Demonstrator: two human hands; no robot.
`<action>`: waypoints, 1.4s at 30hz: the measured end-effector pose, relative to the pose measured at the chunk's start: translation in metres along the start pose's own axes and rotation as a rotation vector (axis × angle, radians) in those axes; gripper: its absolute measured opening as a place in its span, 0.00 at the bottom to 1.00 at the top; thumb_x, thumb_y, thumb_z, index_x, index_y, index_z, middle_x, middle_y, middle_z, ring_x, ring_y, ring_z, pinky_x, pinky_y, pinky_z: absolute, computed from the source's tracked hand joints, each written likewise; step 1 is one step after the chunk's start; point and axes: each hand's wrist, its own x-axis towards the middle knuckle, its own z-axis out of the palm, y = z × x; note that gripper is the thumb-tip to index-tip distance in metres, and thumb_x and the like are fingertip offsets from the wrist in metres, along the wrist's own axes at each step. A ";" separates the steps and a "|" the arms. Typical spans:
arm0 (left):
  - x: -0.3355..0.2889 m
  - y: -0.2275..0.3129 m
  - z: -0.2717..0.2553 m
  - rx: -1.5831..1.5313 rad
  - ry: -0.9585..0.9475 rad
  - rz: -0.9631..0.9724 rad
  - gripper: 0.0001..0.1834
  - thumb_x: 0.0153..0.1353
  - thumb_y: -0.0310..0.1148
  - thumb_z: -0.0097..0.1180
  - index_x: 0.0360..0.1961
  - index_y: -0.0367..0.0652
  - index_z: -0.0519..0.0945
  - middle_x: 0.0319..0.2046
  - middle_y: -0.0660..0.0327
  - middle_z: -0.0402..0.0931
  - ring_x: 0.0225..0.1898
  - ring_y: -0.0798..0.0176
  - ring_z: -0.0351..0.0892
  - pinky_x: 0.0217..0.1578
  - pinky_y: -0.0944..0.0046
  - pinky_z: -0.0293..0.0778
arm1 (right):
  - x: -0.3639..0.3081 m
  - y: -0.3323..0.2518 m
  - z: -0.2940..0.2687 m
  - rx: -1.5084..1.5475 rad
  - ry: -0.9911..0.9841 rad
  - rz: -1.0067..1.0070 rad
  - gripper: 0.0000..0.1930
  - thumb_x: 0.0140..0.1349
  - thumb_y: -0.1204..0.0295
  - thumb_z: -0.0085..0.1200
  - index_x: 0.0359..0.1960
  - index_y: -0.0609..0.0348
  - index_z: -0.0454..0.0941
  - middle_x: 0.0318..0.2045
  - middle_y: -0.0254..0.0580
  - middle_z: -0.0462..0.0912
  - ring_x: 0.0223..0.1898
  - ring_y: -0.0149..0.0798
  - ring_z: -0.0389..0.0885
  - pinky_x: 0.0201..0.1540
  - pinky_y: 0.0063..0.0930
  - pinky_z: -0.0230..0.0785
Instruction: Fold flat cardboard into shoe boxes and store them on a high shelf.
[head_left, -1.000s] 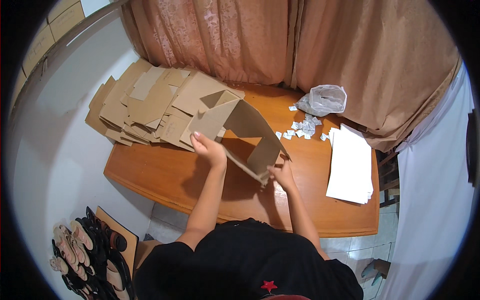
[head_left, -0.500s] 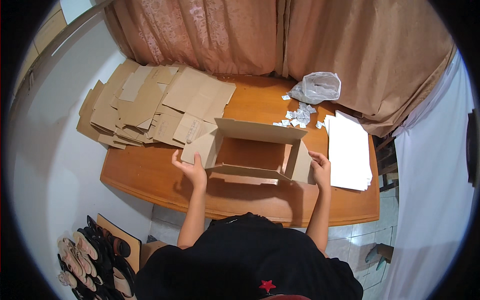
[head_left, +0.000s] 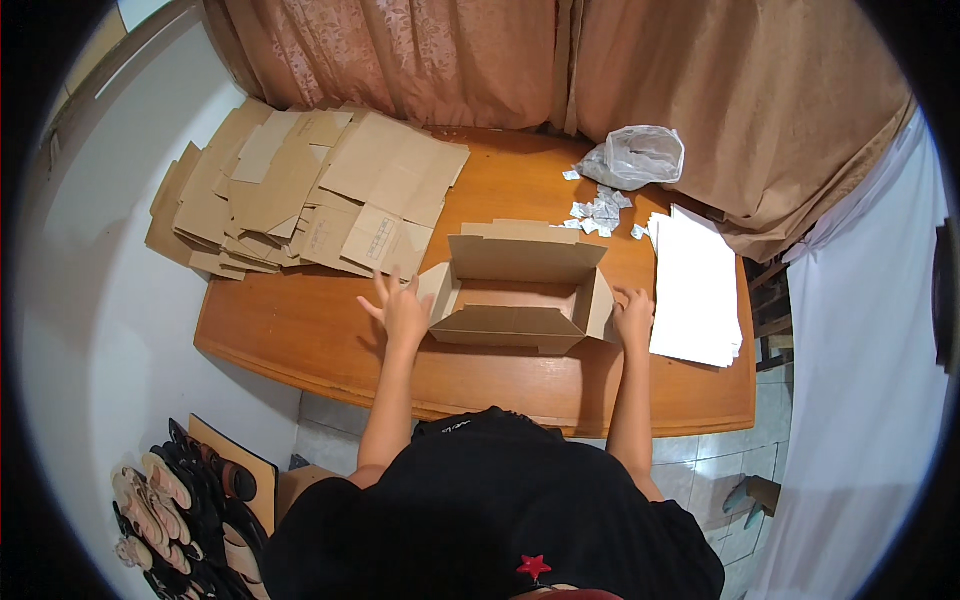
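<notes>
A brown cardboard box [head_left: 510, 330] stands on the table in front of me with its top flaps spread outward. Its long flaps run along the far and near sides, and a shorter flap juts out at each end. Between its walls a brownish surface shows; whether that is a box bottom or the tabletop is unclear. My left hand [head_left: 402, 312] is open beside the left end flap, fingers spread and nothing in them. At the right end flap, my right hand [head_left: 633, 318] has loosely bent, parted fingers close against the flap's edge, without a visible grip.
Flattened cardboard boxes [head_left: 300, 190] are piled on the table's left. Small white packets [head_left: 600, 212] lie scattered before a clear plastic bag [head_left: 640, 158]. A stack of white sheets [head_left: 695, 290] lies at the right. Shoes [head_left: 185, 500] stand on the floor, lower left.
The box has come down onto the table, and its long flaps now splay outward. My left hand has let go of the left flap and spread its fingers. My right hand's pinch has loosened.
</notes>
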 end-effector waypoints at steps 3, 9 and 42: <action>0.005 0.008 0.007 -0.135 -0.262 -0.015 0.47 0.49 0.59 0.53 0.61 0.35 0.59 0.64 0.42 0.42 0.67 0.41 0.32 0.57 0.31 0.22 | -0.001 -0.009 0.013 -0.036 0.133 -0.107 0.23 0.48 0.78 0.53 0.50 0.52 0.72 0.47 0.44 0.70 0.50 0.51 0.66 0.53 0.42 0.60; 0.003 0.007 0.027 -0.231 -0.489 0.021 0.73 0.32 0.74 0.54 0.63 0.29 0.33 0.66 0.43 0.26 0.67 0.46 0.17 0.58 0.35 0.18 | 0.004 -0.030 0.030 0.097 0.122 -0.133 0.41 0.48 0.73 0.55 0.64 0.50 0.49 0.52 0.35 0.70 0.56 0.40 0.64 0.58 0.71 0.27; 0.004 0.034 0.043 -0.270 -0.305 0.571 0.29 0.38 0.54 0.63 0.45 0.63 0.79 0.68 0.56 0.38 0.67 0.39 0.26 0.61 0.37 0.23 | 0.013 0.005 -0.024 0.955 -0.358 0.029 0.13 0.60 0.63 0.48 0.38 0.58 0.78 0.51 0.47 0.70 0.54 0.39 0.67 0.54 0.38 0.57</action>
